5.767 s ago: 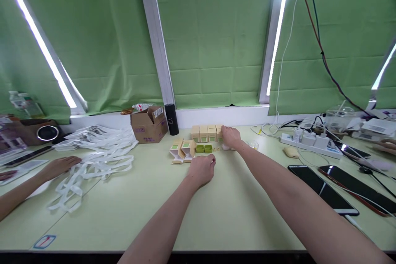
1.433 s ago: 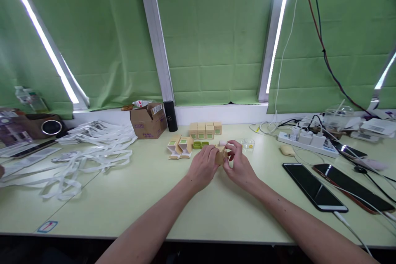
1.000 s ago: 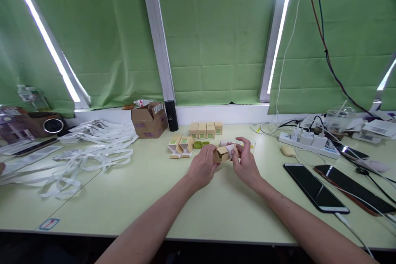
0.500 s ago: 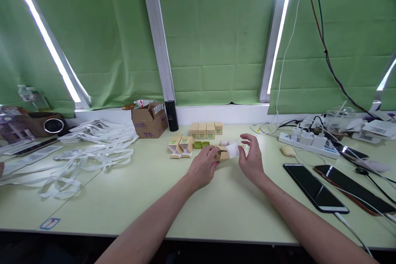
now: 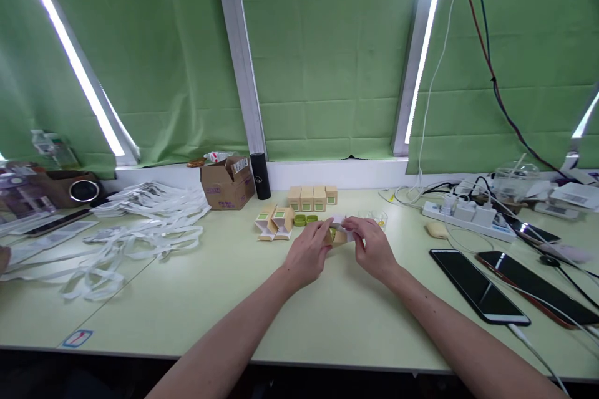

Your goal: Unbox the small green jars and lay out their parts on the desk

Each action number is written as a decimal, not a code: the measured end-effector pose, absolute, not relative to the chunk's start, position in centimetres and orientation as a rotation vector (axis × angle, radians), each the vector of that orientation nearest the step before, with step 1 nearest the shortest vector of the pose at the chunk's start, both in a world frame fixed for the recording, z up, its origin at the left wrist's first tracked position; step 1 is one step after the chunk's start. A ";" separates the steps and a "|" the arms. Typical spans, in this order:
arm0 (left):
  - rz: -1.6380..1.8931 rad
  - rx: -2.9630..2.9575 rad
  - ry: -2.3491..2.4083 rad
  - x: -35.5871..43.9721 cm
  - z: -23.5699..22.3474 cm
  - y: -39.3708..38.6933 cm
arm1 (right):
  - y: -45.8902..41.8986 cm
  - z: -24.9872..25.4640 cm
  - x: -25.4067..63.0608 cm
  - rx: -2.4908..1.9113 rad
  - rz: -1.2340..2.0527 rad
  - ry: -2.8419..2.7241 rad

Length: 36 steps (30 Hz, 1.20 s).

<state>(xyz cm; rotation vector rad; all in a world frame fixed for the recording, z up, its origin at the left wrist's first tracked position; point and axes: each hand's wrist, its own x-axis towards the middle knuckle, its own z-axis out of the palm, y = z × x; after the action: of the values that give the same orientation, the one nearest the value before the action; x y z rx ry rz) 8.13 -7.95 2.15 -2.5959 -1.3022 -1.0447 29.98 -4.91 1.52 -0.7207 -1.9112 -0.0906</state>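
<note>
My left hand [image 5: 305, 257] is closed around a small open cardboard box [image 5: 329, 239] in the middle of the table. At the box's opening, my right hand [image 5: 374, 250] pinches a thin white paper slip [image 5: 350, 236], partly hidden by the fingers. Something green shows inside the box. Just left of my left hand are two small green containers [image 5: 306, 220] and two open cardboard boxes [image 5: 274, 223] with white insides. Behind them stand several closed small boxes [image 5: 306, 199]. A clear plastic piece [image 5: 380, 219] lies behind my right hand.
On the left are a heap of white straps [image 5: 150, 209], a brown carton [image 5: 227, 184] and a black cylinder [image 5: 260, 176]. Another person's hand [image 5: 4, 259] shows at the left edge. To the right lie phones [image 5: 478, 285], a power strip [image 5: 468, 218] and tangled cables.
My right hand has moved left and down, bringing the paper slip from beside the box to its opening. My left hand stays on the box.
</note>
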 end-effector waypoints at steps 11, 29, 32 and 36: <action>-1.119 -2.487 -1.303 8.2 2.2 -7.8 | -5.6 1.8 29.6 -0.721 -0.059 -1.841; -0.903 -2.346 -1.056 8.5 2.1 -7.9 | -5.8 1.4 28.6 -0.894 0.345 -1.830; -0.793 -2.340 -1.012 8.9 2.0 -8.1 | -5.7 1.2 28.3 -0.935 0.397 -1.785; -0.766 -2.333 -1.022 9.1 2.1 -8.3 | -5.6 1.2 28.2 -0.933 0.470 -1.697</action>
<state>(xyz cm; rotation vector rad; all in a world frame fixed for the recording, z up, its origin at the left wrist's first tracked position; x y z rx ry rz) 9.12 -8.30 2.13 -2.3334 -1.0221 -0.7664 28.20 -5.61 1.21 -0.9326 -1.6971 0.4697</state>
